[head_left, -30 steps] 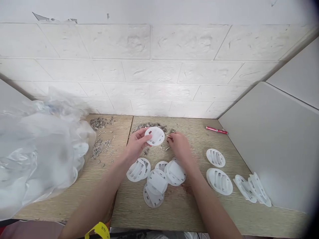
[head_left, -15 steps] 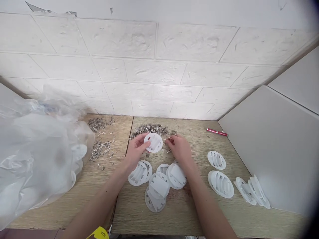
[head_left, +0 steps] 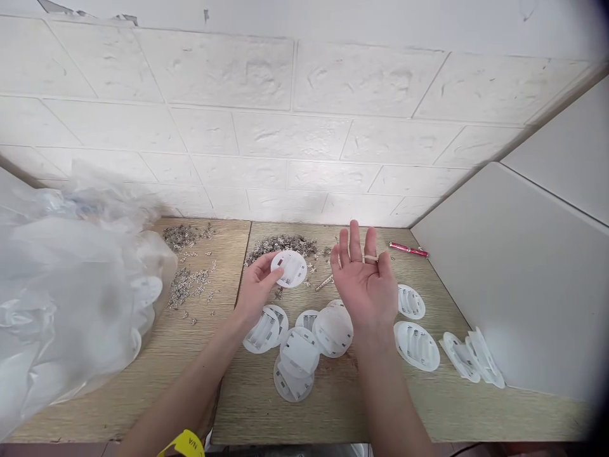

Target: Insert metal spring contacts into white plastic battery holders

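My left hand (head_left: 259,282) grips a white round plastic battery holder (head_left: 291,270) by its left edge, thumb on top. The holder is raised over the table, its slotted face towards me. To the right, my right hand (head_left: 364,276) is turned palm up with its fingers spread and nothing in the palm. A pale band (head_left: 371,258) circles one of its fingers. Behind the held holder lies a heap of small metal contacts (head_left: 285,244). A thin stick-like tool (head_left: 325,282) rests between the hands. Below them, several more white holders (head_left: 299,351) overlap on the table.
At the left stands a large clear plastic bag (head_left: 80,304) with white round pieces inside. Loose metal contacts (head_left: 190,285) lie beside it. A red pen (head_left: 408,249) rests at the back right. More holders (head_left: 417,346) lie at the right, some leaning on the grey panel (head_left: 518,279).
My right hand has left the small metal contacts, moved right and turned palm up, its fingers opening. The left hand keeps hold of the battery holder. The view has shifted slightly.
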A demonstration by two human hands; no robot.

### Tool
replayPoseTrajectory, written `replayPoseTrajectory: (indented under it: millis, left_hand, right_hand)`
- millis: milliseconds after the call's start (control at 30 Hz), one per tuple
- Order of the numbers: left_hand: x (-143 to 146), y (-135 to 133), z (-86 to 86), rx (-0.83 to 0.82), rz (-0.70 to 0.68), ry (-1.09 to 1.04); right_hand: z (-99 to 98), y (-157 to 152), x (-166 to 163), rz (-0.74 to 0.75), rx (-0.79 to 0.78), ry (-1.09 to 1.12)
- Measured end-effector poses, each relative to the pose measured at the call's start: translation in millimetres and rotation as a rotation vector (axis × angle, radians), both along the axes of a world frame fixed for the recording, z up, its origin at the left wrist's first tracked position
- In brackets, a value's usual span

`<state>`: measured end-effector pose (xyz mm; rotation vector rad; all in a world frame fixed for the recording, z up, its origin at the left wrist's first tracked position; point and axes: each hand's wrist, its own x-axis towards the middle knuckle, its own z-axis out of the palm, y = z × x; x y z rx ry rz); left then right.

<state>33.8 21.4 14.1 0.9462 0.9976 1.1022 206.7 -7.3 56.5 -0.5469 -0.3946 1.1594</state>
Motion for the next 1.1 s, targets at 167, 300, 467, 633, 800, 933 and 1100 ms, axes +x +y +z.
replayPoseTrajectory:
  millis: [167, 300, 467, 633, 800, 933, 1100]
  left_hand:
    - [-0.6, -0.7, -0.4, 0.019, -0.003, -0.014]
    - [0.1, -1.7, 1.1, 0.024, 0.015, -0.027]
    - [0.4, -2.9, 8.3, 0.002, 0.080, 0.011]
    - [-0.5, -1.3, 8.2, -0.032, 0.118, -0.029]
    - [-2.5, -0.3, 3.4, -0.037, 0.105, -0.039]
    - [-3.0, -0.5, 6.2, -0.068, 0.127, -0.038]
    - [-2.0, -1.1, 9.6, -0.089, 0.145, -0.021]
  right_hand:
    - [8.3, -8.2, -15.4, 0.037, 0.087, 0.121]
    - [8.6, -9.0, -17.5, 0.120, 0.168, 0.267]
    - [-4.2, -10.2, -0.2, 0.418, 0.331, 0.790]
    - [-17.7, -17.8, 9.8, 0.413, 0.430, 0.971]
    - [-16.8, -27.8, 6.9, 0.208, 0.421, 0.818]
    - [-1.0, -39.1, 0.6, 0.021, 0.277, 0.324]
    - [7.0, -76.3, -14.6, -0.217, 0.018, -0.761]
